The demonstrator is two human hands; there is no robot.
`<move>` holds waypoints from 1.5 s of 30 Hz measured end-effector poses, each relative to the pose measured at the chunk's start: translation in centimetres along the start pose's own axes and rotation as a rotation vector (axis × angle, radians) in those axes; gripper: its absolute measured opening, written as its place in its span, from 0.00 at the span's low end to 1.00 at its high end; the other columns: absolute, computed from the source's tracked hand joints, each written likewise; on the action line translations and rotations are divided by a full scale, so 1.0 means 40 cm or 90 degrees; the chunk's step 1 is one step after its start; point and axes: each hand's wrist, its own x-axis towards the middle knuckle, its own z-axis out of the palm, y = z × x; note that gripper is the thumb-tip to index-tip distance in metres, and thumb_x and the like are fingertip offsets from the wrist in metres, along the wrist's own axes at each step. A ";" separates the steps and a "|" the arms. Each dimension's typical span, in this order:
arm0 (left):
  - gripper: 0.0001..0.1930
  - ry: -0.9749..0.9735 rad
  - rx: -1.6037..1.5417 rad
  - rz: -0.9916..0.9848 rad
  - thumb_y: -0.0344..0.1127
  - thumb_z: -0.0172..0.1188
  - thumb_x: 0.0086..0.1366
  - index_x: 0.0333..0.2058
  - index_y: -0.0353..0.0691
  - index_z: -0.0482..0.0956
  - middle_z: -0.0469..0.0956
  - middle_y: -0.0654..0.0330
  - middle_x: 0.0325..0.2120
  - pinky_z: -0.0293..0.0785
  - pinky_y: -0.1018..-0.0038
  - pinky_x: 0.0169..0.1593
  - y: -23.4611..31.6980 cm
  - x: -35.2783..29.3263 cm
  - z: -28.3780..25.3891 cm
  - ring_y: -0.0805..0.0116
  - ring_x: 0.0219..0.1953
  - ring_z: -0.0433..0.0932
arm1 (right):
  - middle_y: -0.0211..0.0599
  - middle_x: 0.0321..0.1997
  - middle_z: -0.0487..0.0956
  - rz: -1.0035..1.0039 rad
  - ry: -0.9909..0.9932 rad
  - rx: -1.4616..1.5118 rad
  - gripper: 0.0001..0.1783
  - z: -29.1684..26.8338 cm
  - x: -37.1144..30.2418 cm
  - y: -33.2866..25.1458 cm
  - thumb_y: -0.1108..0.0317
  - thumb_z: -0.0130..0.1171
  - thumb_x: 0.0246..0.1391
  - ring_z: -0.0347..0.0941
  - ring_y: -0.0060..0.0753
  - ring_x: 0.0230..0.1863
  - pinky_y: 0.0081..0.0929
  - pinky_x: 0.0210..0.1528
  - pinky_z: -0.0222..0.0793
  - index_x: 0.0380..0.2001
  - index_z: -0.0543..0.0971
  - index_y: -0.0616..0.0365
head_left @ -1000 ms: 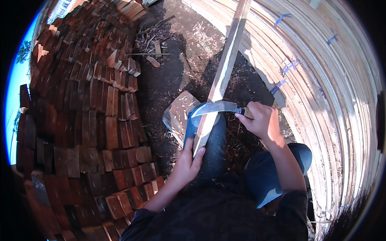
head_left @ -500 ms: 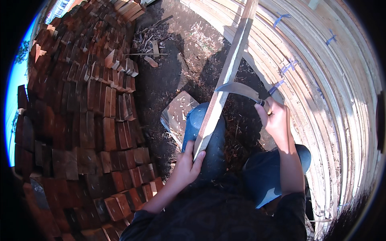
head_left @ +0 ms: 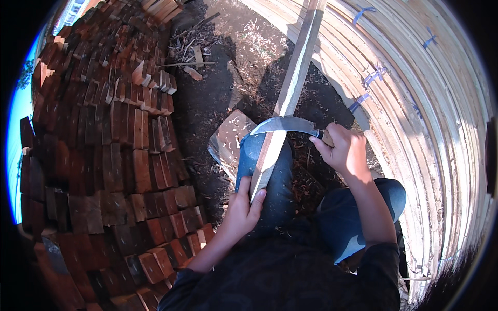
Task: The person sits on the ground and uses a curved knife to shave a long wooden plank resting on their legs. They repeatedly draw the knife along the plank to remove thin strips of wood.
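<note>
A long wooden batten (head_left: 293, 83) slants from my lap up to the far edge, its near part lying over my left knee. My left hand (head_left: 244, 210) is wrapped round its near end, thumb on the right side. In my right hand (head_left: 344, 150) is the handle of a sickle (head_left: 282, 124) with a curved metal blade. That blade lies across the batten just beyond my knee, its tip reaching past the left edge. Along the batten runs a pale strip, brighter than the brown wood around it.
Stacked reddish-brown wood blocks (head_left: 104, 171) fill the left side. Long pale battens (head_left: 415, 103), some tied with blue strips (head_left: 374, 75), are piled on the right. A flat block (head_left: 232, 136) lies by my left knee, and wood chips (head_left: 257, 39) litter the dark ground.
My right hand has drawn the sickle nearer to me and a little left along the batten. More of the blade now crosses the wood. My left hand keeps its hold.
</note>
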 end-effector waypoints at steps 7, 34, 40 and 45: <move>0.14 0.028 0.019 0.036 0.38 0.51 0.66 0.42 0.34 0.64 0.73 0.49 0.16 0.70 0.60 0.28 -0.019 0.000 0.002 0.49 0.22 0.78 | 0.34 0.13 0.71 -0.034 0.002 -0.007 0.23 0.000 0.001 -0.003 0.50 0.66 0.44 0.72 0.37 0.15 0.31 0.17 0.68 0.16 0.69 0.55; 0.11 -0.003 -0.016 -0.015 0.37 0.50 0.66 0.40 0.34 0.64 0.72 0.57 0.13 0.69 0.69 0.23 0.016 0.011 0.000 0.65 0.17 0.75 | 0.32 0.13 0.71 -0.085 -0.011 0.099 0.24 0.049 -0.015 -0.001 0.48 0.65 0.46 0.73 0.35 0.15 0.29 0.16 0.68 0.16 0.68 0.54; 0.12 0.008 -0.006 -0.014 0.37 0.51 0.66 0.39 0.34 0.65 0.71 0.57 0.13 0.68 0.69 0.23 0.002 0.009 0.010 0.65 0.16 0.74 | 0.31 0.13 0.70 -0.110 0.008 0.124 0.24 0.068 -0.015 0.013 0.48 0.66 0.44 0.71 0.33 0.14 0.29 0.14 0.65 0.16 0.67 0.53; 0.12 0.035 0.015 0.013 0.37 0.53 0.65 0.40 0.34 0.66 0.74 0.51 0.16 0.71 0.65 0.26 0.000 0.009 0.012 0.57 0.20 0.78 | 0.33 0.13 0.71 -0.101 -0.038 0.122 0.24 0.043 -0.033 -0.008 0.49 0.66 0.44 0.71 0.36 0.14 0.30 0.15 0.66 0.15 0.67 0.54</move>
